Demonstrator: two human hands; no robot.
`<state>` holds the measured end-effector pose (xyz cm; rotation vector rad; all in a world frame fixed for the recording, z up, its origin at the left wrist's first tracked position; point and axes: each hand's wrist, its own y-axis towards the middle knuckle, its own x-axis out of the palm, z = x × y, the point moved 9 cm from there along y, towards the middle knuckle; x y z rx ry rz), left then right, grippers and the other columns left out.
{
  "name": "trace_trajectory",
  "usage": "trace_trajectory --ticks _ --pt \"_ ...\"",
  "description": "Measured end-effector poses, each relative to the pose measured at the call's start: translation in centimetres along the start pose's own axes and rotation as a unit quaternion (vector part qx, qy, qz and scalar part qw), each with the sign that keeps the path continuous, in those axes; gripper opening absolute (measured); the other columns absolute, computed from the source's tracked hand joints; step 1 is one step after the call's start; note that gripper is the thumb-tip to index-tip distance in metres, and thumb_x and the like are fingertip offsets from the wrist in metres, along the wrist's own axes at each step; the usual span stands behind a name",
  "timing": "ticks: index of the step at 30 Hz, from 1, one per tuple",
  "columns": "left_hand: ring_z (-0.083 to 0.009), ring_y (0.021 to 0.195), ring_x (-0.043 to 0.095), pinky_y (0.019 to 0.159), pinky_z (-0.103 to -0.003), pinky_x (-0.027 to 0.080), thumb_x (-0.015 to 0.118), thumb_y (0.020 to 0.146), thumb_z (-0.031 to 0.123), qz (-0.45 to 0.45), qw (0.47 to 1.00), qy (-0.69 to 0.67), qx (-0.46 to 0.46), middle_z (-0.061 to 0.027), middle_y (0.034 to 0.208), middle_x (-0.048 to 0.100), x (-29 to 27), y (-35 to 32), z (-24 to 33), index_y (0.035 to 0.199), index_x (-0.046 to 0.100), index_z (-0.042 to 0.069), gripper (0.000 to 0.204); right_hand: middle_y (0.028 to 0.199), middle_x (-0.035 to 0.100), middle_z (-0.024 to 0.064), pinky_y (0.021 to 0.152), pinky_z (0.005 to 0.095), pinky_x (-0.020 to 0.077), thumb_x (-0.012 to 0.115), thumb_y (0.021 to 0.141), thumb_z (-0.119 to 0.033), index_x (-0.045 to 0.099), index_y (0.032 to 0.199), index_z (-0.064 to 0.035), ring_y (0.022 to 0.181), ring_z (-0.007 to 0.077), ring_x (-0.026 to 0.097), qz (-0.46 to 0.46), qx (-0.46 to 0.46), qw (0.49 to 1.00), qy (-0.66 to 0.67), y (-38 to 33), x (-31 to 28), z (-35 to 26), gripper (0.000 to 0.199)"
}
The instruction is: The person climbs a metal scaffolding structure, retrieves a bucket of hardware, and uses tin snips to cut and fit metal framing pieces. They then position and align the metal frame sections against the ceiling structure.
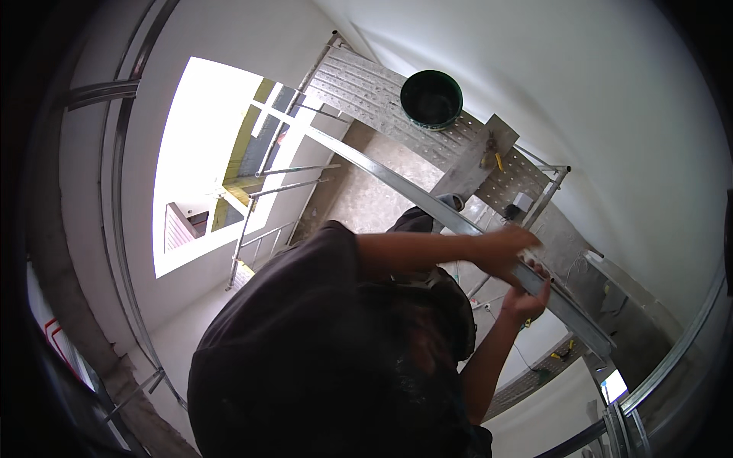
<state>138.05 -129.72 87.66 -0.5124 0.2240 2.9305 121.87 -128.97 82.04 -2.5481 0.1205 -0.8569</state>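
Observation:
A long galvanized metal channel (389,179) runs slantwise from the window side down to the lower right, passing in front of my body. My right hand (525,301) is wrapped round it from below, with fingertips showing over its far edge. Across the channel's top, just beside the right hand, lies my left hand (504,252). Its fingers are blurred by motion, and whether they grip the channel is hidden.
Perforated metal scaffold planks (366,84) hold a dark green bucket (431,99) and a grey board (466,164) with a yellow-handled tool (499,161). Scaffold tubes (246,237) stand near the bright window opening (191,153). Metal framing (114,191) curves along the left.

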Motion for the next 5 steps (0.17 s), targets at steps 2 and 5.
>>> trace_trajectory --ticks 2,5 --pt "-0.0380 0.123 0.047 0.108 -0.047 0.032 0.088 0.058 0.044 -0.096 0.986 0.106 -0.090 -0.0219 0.129 0.051 -4.1 -6.5 -8.0 0.134 0.043 -0.003 0.100 0.084 0.060 0.0077 0.100 0.0579 0.0442 0.050 0.093 -0.030 0.061 0.100 -0.0074 0.097 0.0302 0.062 0.008 -0.003 0.998 0.069 1.3 -2.9 -2.8 0.026" --pt "-0.0376 0.130 0.042 0.108 -0.049 0.031 0.088 0.060 0.046 -0.249 0.919 0.171 -0.252 -0.0213 0.136 0.047 -3.6 -14.8 -17.5 0.137 0.039 0.001 0.102 0.094 0.067 0.0107 0.100 0.0659 0.0400 0.050 0.093 -0.036 0.063 0.098 -0.0083 0.098 0.0330 0.063 -0.001 0.069 0.996 0.054 3.2 -8.8 -2.5 0.031"
